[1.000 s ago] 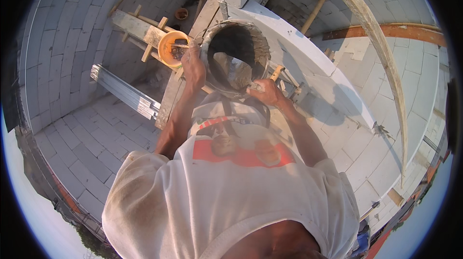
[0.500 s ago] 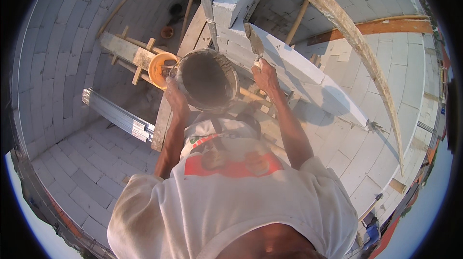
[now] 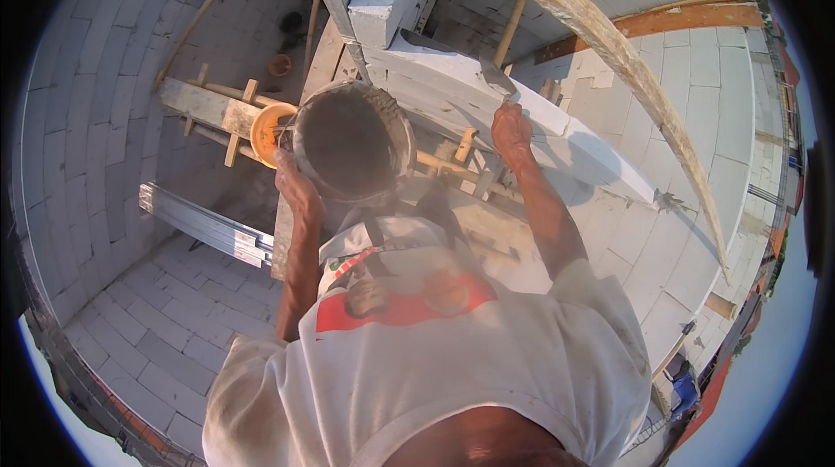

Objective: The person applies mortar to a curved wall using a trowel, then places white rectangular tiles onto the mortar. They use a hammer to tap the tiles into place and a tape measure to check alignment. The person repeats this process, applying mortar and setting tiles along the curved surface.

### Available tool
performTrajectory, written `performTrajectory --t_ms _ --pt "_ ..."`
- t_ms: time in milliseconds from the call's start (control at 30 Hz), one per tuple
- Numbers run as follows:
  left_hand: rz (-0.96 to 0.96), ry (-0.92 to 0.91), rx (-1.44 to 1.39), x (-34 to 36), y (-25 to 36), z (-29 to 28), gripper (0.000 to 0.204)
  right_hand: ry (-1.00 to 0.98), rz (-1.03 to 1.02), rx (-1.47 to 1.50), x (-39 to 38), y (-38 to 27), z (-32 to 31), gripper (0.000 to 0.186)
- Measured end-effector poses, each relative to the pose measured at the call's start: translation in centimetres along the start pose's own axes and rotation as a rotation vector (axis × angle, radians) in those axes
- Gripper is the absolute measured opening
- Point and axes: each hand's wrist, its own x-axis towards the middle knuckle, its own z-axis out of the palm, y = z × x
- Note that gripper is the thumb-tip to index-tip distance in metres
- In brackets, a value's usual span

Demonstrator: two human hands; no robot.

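My left hand [image 3: 297,182] grips the grey, mortar-crusted bucket [image 3: 396,163] at its left rim or handle; the exact grip is unclear. The bucket's inside is dark. An orange pail [image 3: 265,123] with something metal in it sits just beside it, behind my left fingers. My right hand [image 3: 512,130] is closed on a trowel [image 3: 496,77], whose blade is at the top of the white block wall [image 3: 591,154], right of the bucket.
A curved pale timber [image 3: 639,93] arches over the right side. Wooden planks and poles [image 3: 196,102] form scaffolding at the left, with metal channels [image 3: 200,219] below. An upright metal post [image 3: 335,6] stands beside a block pillar [image 3: 378,10]. Block walls [image 3: 87,119] surround me.
My right hand has left the bucket, come up with a trowel and moved rightward along the wall top. The view has shifted; my left hand stays at the bucket.
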Motion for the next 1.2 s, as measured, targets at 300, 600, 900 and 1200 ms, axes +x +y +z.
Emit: performTrajectory --t_ms 300,600,900,1200 --pt "0.096 -0.003 0.182 -1.2 0.8 2.4 0.057 -0.102 -0.164 0.402 -6.5 3.2 -8.5 0.030" --pt "0.171 -0.063 0.283 -4.6 3.8 6.5 0.059 -0.211 -0.734 0.207 -8.3 -9.5 -6.5 0.013" --pt "0.302 -0.002 0.325 -6.3 2.1 9.3 0.053 -0.719 -0.648 0.765 -7.2 -6.1 -5.1 0.024" --pt "0.012 0.018 0.039 -6.5 0.4 6.1 0.052 -1.005 -0.116 1.487 -9.6 -2.0 -3.0 0.032"
